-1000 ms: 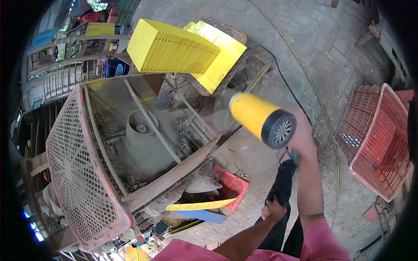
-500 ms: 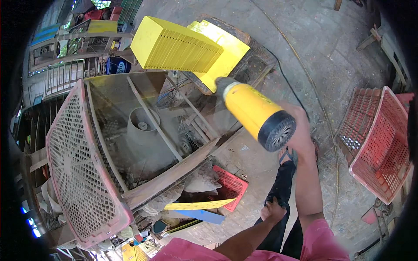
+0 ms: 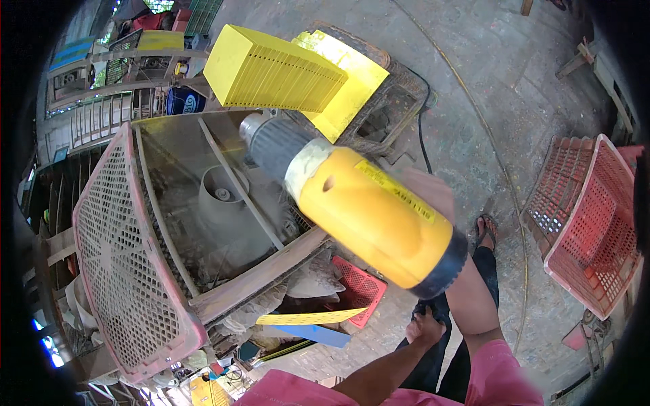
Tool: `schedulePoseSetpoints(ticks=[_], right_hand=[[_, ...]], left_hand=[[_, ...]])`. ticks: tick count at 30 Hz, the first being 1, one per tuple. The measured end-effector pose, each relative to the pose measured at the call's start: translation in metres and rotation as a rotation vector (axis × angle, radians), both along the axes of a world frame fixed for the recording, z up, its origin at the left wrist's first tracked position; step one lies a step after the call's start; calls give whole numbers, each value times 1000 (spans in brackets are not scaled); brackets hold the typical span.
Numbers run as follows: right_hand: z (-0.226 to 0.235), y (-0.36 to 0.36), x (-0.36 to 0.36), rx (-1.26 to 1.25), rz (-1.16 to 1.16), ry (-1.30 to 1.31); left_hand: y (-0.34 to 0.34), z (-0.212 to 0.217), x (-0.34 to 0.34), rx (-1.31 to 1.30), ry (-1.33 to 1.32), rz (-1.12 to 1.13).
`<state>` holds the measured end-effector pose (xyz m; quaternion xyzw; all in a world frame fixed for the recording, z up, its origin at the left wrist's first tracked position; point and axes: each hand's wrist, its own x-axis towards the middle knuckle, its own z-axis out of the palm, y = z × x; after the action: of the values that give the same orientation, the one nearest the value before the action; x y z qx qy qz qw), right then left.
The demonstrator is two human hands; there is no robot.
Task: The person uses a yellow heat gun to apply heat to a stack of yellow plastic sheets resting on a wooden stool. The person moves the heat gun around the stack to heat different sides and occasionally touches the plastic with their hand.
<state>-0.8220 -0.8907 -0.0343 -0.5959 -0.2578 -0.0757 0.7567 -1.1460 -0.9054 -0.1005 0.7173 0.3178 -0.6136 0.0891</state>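
Observation:
A yellow power tool [image 3: 372, 210] that looks like a heat gun, with a ribbed dark grey nose, silver tip and black rear end, is held up in front of me. My right hand [image 3: 433, 193], partly hidden behind it and blurred, is closed on its handle. The nose points up and left, over the wooden-framed bin. My left hand [image 3: 425, 329] stays low by my dark trousers, fingers curled; what they hold, if anything, I cannot make out. Beyond the tool, a stack of yellow panels [image 3: 277, 71] stands on a flat yellow sheet [image 3: 352, 84].
A pink plastic lattice [image 3: 132, 264] edges the bin at left, with wooden bars [image 3: 264, 267] across it and a pale conical part [image 3: 223, 189] inside. Red crates [image 3: 596, 230] stand at right. A hose [image 3: 484, 128] crosses the floor. Below the bin lies a smaller red crate [image 3: 365, 291].
The tool has swung left and closer to my view, its nose leaving the yellow sheet's lower corner. My right hand moved with it. My left hand has stayed in place.

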Motion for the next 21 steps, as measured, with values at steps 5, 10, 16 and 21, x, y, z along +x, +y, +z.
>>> schedulePoseSetpoints(ticks=[5, 10, 16, 21], right_hand=[[-17, -13, 0, -140, -88, 112], [-28, -30, -5, -362, -233, 356], [-45, -23, -15, -221, -248, 472], [-42, 0, -1, -5, -230, 166]], left_hand=[[-3, -1, 2, 3, 16, 3], [-2, -6, -4, 12, -16, -4], [-2, -7, -1, 3, 20, 1], [0, -1, 11, -8, 38, 14]])
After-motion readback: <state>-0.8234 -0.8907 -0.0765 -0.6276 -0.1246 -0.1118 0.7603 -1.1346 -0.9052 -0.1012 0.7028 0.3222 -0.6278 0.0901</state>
